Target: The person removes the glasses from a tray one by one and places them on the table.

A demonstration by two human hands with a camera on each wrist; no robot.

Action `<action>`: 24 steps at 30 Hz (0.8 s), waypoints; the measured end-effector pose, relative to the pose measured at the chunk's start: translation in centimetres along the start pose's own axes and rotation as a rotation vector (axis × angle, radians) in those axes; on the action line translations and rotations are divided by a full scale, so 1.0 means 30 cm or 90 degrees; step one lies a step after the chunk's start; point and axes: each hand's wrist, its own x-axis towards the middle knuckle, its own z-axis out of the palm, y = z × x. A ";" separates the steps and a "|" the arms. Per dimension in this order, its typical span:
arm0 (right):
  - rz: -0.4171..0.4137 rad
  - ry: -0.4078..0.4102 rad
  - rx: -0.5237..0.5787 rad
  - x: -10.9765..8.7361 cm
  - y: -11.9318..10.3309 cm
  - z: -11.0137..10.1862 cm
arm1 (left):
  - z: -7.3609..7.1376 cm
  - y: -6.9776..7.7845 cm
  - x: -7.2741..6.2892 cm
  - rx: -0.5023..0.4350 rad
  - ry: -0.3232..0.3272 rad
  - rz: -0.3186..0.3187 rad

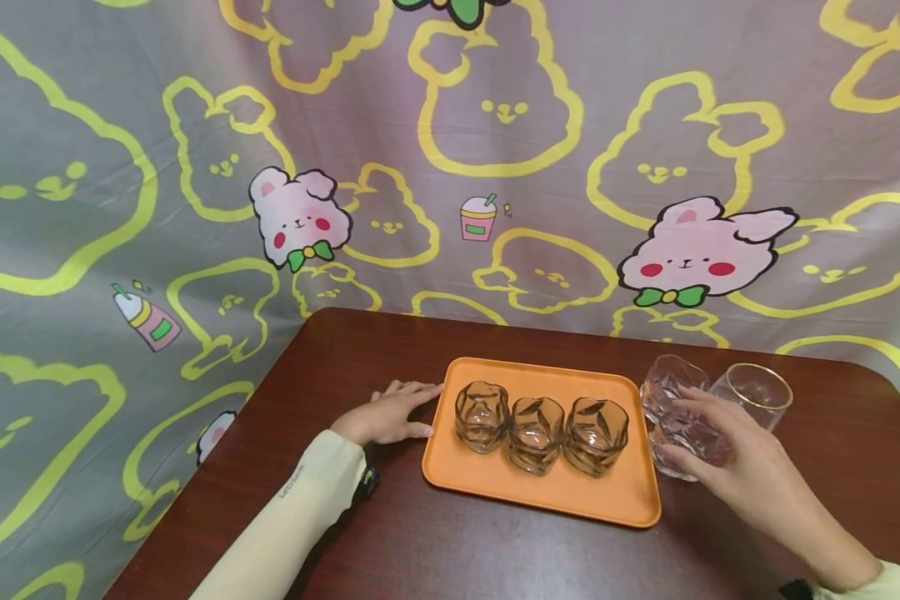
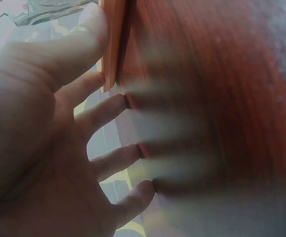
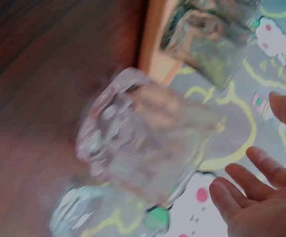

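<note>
An orange tray [image 1: 480, 487] bears three brown-tinted glasses, the left one [image 1: 482, 417], the middle one [image 1: 534, 435] and the right one [image 1: 596, 435]. My left hand [image 1: 386, 417] lies at the tray's left edge with fingers spread; its thumb and index finger touch the rim. In the left wrist view the other fingertips [image 2: 145, 190] rest on the table. Above the clear glasses right of the tray hovers my right hand [image 1: 750, 458], fingers loosely bent. In the right wrist view a gap separates those fingers from the nearest clear glass [image 3: 148, 138].
Right of the tray, one clear glass [image 1: 675, 379] stands behind the nearer one, which my right hand partly hides. A gold-rimmed clear glass [image 1: 768, 396] stands beside them. The dark red-brown table [image 1: 450, 558] meets a patterned curtain [image 1: 390, 125] behind and at the left.
</note>
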 end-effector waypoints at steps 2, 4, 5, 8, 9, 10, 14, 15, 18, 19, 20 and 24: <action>-0.040 -0.007 0.012 0.010 -0.021 0.015 | -0.001 0.002 0.002 -0.001 -0.002 -0.002; -0.069 -0.026 0.028 0.017 -0.040 0.031 | -0.002 0.003 0.004 -0.004 -0.003 -0.001; -0.077 -0.038 0.034 0.019 -0.048 0.039 | -0.002 0.004 0.004 -0.005 -0.003 0.000; -0.073 -0.085 0.034 0.026 -0.068 0.061 | -0.002 0.006 0.007 -0.003 -0.005 0.006; -0.069 -0.099 0.034 0.028 -0.071 0.067 | -0.003 0.007 0.008 -0.003 -0.004 0.007; -0.064 -0.112 0.032 0.031 -0.074 0.074 | -0.003 0.008 0.008 -0.001 -0.004 0.008; -0.047 -0.146 0.038 0.045 -0.083 0.097 | -0.005 0.012 0.007 0.003 -0.005 0.005; -0.043 -0.150 0.039 0.049 -0.085 0.103 | -0.004 0.011 0.007 0.003 -0.005 0.004; -0.023 -0.169 0.050 0.062 -0.091 0.118 | -0.003 0.008 0.005 0.005 -0.007 0.004; -0.017 -0.176 0.053 0.066 -0.091 0.122 | -0.003 0.006 0.004 0.004 -0.006 0.004; -0.009 -0.184 0.056 0.069 -0.093 0.126 | -0.003 0.005 0.003 0.003 -0.006 0.004; 0.008 -0.202 0.062 0.076 -0.096 0.143 | -0.003 0.004 -0.003 -0.006 -0.003 0.007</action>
